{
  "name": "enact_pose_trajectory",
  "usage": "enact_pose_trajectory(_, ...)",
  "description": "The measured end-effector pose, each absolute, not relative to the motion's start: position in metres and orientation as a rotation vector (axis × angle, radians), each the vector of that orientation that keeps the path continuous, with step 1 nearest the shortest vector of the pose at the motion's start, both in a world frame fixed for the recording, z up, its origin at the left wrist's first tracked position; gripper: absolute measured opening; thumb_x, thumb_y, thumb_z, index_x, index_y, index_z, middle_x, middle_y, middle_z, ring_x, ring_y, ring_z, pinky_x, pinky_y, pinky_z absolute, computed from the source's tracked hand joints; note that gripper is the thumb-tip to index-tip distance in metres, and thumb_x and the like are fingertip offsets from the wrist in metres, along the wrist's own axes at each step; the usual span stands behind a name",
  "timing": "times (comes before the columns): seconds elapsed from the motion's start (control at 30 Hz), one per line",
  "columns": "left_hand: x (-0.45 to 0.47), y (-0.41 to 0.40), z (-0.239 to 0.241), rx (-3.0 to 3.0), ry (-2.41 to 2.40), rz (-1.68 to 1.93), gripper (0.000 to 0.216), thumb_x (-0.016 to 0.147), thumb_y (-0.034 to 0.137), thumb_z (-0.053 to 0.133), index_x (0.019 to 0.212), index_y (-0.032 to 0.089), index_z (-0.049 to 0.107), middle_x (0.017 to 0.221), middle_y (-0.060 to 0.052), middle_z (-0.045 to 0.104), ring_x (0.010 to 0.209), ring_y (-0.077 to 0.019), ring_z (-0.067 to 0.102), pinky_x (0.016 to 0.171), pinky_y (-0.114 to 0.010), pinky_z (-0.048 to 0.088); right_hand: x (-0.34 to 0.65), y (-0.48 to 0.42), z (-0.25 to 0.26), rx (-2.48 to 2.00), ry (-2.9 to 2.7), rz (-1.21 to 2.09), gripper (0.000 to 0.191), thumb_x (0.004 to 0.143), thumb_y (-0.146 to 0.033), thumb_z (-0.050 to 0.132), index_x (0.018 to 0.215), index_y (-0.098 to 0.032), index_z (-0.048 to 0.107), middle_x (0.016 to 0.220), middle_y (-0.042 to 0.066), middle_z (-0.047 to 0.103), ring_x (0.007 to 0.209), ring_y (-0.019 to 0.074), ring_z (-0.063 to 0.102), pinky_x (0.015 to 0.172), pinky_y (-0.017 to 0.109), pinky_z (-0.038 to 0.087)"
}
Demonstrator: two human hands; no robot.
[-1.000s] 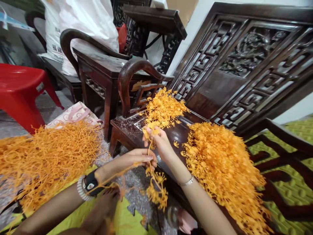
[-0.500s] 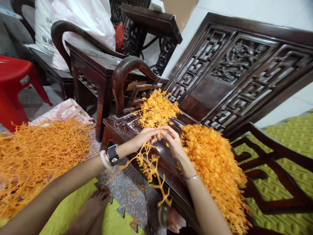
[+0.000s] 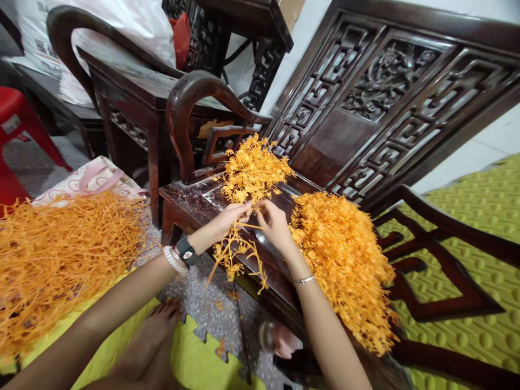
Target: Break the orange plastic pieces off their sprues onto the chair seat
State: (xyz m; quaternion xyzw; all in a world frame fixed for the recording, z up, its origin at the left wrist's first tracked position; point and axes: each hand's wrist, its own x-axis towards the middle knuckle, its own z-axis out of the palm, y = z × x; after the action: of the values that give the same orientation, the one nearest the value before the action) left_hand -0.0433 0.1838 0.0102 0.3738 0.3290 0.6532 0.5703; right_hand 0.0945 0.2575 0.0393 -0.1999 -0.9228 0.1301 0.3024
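Over the dark wooden bench seat, my left hand [image 3: 234, 219] is closed on an orange branched plastic stem [image 3: 240, 253], whose thin twigs hang below the fingers. My right hand [image 3: 273, 225] is close beside it with bent fingers pinched together near the top of the stem; what sits between those fingertips is too small to make out. Just beyond both hands is a small heap of orange frilly sprigs [image 3: 255, 169]. A larger heap of orange sprigs [image 3: 345, 260] lies on the seat right of my right hand.
A wide pile of thin orange stems [image 3: 69, 265] covers the floor at left, by a patterned bag [image 3: 87, 181] with pink handles. The carved chair back [image 3: 365, 92] and armrest [image 3: 182, 124] bound the seat. A red stool [image 3: 24, 130] stands far left; yellow foam mats [image 3: 203, 357] lie below.
The view has shifted slightly. My hands have moved a little apart at the fingertips, and the hanging stem has swung up and left, nearer my left hand.
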Motion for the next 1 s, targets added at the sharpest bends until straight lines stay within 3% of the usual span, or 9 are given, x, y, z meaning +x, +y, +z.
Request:
enact_pose_trajectory(0.13, -0.042, 0.185, 0.007, 0.920, 0.782, 1.527, 0.038, 0.074, 0.045, 0.065, 0.060, 0.017, 0.045, 0.054, 0.006, 0.034, 0.044, -0.0038, 0.026, 0.044, -0.020, 0.016, 0.098, 0.262, 0.044, -0.555, -2.426, 0.042, 0.014, 0.089, -0.016, 0.038, 0.092, -0.017, 0.052, 0.087, 0.008, 0.059, 0.076, 0.0179, 0.055, 0.070, 0.029, 0.044)
enact_pose_trajectory(0.4, -0.038, 0.182, 0.012, 1.054, 0.862, 1.471, 0.046, 0.071, 0.054, 0.065, 0.056, 0.018, 0.039, 0.055, 0.007, 0.031, 0.046, -0.0048, 0.024, 0.046, -0.022, 0.016, 0.102, 0.267, 0.048, -0.694, -2.387, -0.527, 0.019, 0.088, -0.011, 0.035, 0.083, -0.018, 0.052, 0.080, 0.009, 0.055, 0.078, 0.0214, 0.051, 0.067, 0.030, 0.041)
enact_pose_trajectory(0.77, -0.032, 0.187, 0.014, 1.086, 0.907, 1.454, 0.049, 0.070, 0.058, 0.061, 0.053, 0.019, 0.037, 0.048, 0.008, 0.028, 0.042, -0.0046, 0.022, 0.045, -0.023, 0.013, 0.091, 0.265, 0.045, -0.999, -2.231, -0.588, 0.024, 0.089, -0.009, 0.033, 0.092, -0.015, 0.056, 0.086, 0.013, 0.055, 0.074, 0.0220, 0.051, 0.049, 0.028, 0.032)
enact_pose_trajectory(1.0, -0.033, 0.185, 0.013, 1.035, 0.905, 1.456, 0.046, 0.075, 0.050, 0.062, 0.051, 0.018, 0.040, 0.043, 0.008, 0.029, 0.039, -0.0042, 0.021, 0.044, -0.022, 0.011, 0.099, 0.275, 0.042, -0.972, -2.277, -0.649, 0.024, 0.089, -0.008, 0.034, 0.097, -0.014, 0.056, 0.090, 0.015, 0.056, 0.081, 0.0235, 0.054, 0.049, 0.027, 0.035)
